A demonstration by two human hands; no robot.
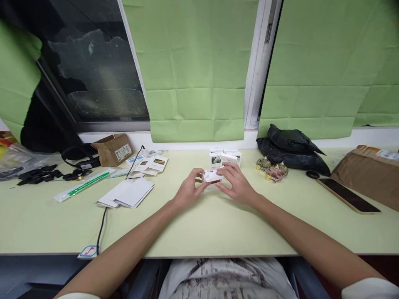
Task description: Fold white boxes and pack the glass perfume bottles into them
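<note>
Between my two hands stands a small white carton [212, 177], its top flaps partly raised. My left hand [188, 189] is closed on the carton's left side, thumb toward me and fingers behind. On the other side my right hand [237, 185] grips the carton's right side and flap, with its fingertips over the top. The fingers hide part of the carton, and its contents cannot be made out. Just behind it are several small white boxes [215, 160], one printed with a flower picture.
Ornate small bottles [275, 171], a black plastic bag [289, 149] and a phone [347, 196] lie to the right. At left are flat white cartons [127, 192], printed cartons [152, 164], an open brown box [112, 150] and a black cable [101, 228] crossing the table's front edge.
</note>
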